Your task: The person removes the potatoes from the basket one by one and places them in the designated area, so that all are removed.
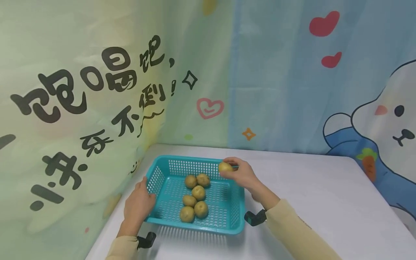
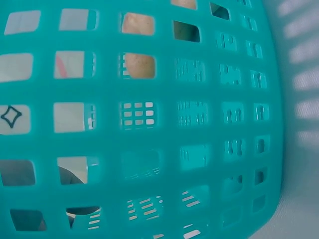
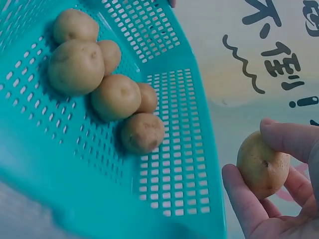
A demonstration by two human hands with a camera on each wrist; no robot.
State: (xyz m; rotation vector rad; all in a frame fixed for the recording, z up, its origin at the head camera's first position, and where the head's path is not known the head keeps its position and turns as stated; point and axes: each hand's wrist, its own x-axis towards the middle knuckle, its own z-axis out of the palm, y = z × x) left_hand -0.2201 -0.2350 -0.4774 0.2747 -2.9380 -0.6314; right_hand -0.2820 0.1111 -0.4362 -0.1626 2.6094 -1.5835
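A teal plastic basket (image 1: 216,225) with perforated walls stands on the white table, and several potatoes (image 1: 198,193) lie on its floor. My right hand (image 1: 242,175) holds one potato (image 3: 263,165) between thumb and fingers, over the basket's far right corner. In the right wrist view that potato shows beside the rim, apart from the others. At the basket's left side, my left hand (image 1: 140,202) grips the rim, with the thumb toward the inside. The left wrist view is mostly filled by the basket's holed wall (image 2: 169,142); the left fingers are largely hidden there.
The white tabletop (image 1: 305,195) extends to the right of the basket. Behind the table hangs a printed cloth (image 1: 276,72) with hearts and a cartoon bear; another with large black lettering hangs at left. Black wrist cameras (image 1: 255,218) sit below both wrists.
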